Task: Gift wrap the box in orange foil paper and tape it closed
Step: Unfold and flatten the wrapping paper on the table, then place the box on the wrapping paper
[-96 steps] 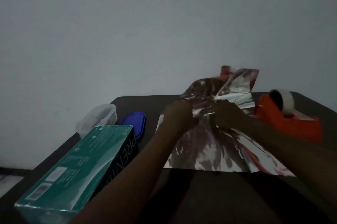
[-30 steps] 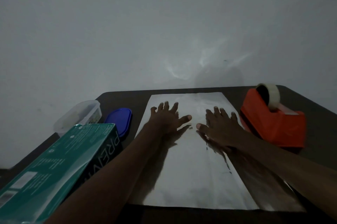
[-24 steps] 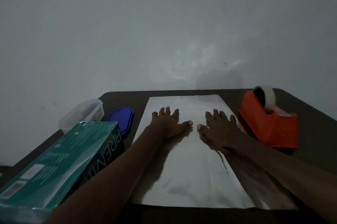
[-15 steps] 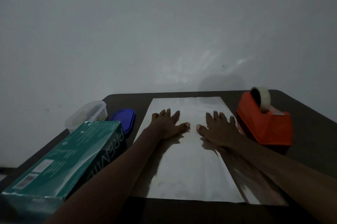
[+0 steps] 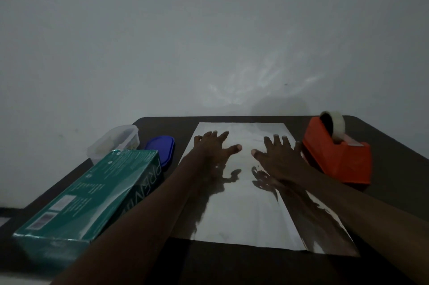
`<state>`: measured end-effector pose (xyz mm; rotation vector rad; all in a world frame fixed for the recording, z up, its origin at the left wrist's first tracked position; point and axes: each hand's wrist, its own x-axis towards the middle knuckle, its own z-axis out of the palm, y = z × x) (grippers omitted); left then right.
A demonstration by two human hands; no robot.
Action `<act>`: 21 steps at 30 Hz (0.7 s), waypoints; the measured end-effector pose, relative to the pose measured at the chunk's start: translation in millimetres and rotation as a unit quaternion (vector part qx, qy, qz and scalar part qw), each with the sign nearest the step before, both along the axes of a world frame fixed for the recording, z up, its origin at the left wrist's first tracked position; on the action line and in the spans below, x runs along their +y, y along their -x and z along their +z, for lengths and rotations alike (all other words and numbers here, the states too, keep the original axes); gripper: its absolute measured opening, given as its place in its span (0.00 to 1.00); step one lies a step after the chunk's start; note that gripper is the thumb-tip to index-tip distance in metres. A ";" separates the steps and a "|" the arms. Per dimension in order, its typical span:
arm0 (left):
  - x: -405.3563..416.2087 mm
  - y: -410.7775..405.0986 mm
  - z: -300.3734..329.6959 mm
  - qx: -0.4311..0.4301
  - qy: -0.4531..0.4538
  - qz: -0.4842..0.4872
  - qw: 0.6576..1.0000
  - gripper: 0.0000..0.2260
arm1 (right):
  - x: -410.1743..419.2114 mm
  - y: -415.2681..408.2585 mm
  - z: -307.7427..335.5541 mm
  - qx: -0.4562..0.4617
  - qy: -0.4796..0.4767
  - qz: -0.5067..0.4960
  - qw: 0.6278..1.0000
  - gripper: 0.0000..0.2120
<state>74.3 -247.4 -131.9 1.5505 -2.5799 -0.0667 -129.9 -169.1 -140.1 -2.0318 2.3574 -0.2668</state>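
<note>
Both hands lie flat with fingers straight and spread, gripping nothing: the left hand [image 5: 214,148] and the right hand [image 5: 277,153] press palm-down on the far half of the shiny silver-faced sheet of foil wrapping paper [image 5: 241,205], thumbs pointing toward each other with a small gap between them. That sheet is spread out flat on the dark brown table [image 5: 392,161], running from near the far edge toward the near side, and its surface mirrors the forearms as dark reflections; only the silver face shows, so its orange colour cannot be seen in this dim light. To the left of the sheet, the long teal cardboard box [image 5: 92,194] with white lettering on its end lies on its side, angled from the near left toward the middle. Beyond the box, at the far left corner, sits a clear plastic food tub [image 5: 113,143], and just right of it a blue oval plastic lid [image 5: 162,150] lies flat. On the right, just beside the sheet and close to the right hand, stands an orange desktop tape dispenser [image 5: 336,157] carrying a roll of clear tape [image 5: 333,123] on top.
</note>
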 end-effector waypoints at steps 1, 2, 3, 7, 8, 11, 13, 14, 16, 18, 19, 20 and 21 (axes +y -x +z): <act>-0.3 0.0 7.3 0.030 -0.008 0.014 0.999 0.40 | 2.8 -2.9 6.4 0.001 0.004 0.002 1.000 0.36; 3.5 -1.4 15.2 0.050 -0.008 0.017 0.999 0.38 | 1.3 -5.0 9.0 0.000 0.009 0.005 1.000 0.36; 5.9 -3.4 22.0 0.067 -0.008 0.019 0.998 0.37 | 1.3 -8.2 14.6 0.005 0.017 0.005 1.000 0.36; 24.6 -18.7 45.8 0.123 0.015 0.047 0.991 0.31 | 1.2 -27.5 34.3 0.013 0.131 0.029 0.991 0.24; 27.7 -25.4 52.4 0.111 0.029 0.056 0.992 0.29 | 1.8 -36.8 38.8 -0.005 0.174 0.044 0.984 0.20; 31.9 -48.7 70.2 0.025 0.038 0.081 0.996 0.24 | 6.2 -67.6 50.4 -0.084 0.219 0.070 0.970 0.13; 39.9 -71.9 78.9 -0.005 0.035 0.111 0.993 0.24 | 8.2 -92.7 56.4 -0.107 0.209 0.101 0.967 0.13; 46.1 -81.3 83.2 -0.010 0.039 0.126 0.991 0.23 | 7.7 -102.5 58.1 -0.126 0.198 0.121 0.965 0.13; 64.3 -106.4 89.7 -0.018 0.038 0.155 0.987 0.24 | 7.2 -126.3 60.0 -0.185 0.173 0.166 0.953 0.15; 85.0 -130.2 90.7 -0.020 0.019 0.187 0.982 0.27 | 8.4 -149.7 61.5 -0.235 0.144 0.192 0.942 0.18; 95.0 -140.2 90.0 -0.018 0.005 0.203 0.979 0.31 | 9.7 -160.9 63.6 -0.250 0.127 0.197 0.939 0.19; 105.5 -152.5 85.5 -0.018 -0.007 0.220 0.975 0.37 | 11.7 -174.8 63.6 -0.258 0.111 0.203 0.938 0.18; 114.3 -158.1 82.2 -0.017 -0.018 0.237 0.971 0.43 | 12.1 -182.9 64.9 -0.263 0.100 0.204 0.938 0.18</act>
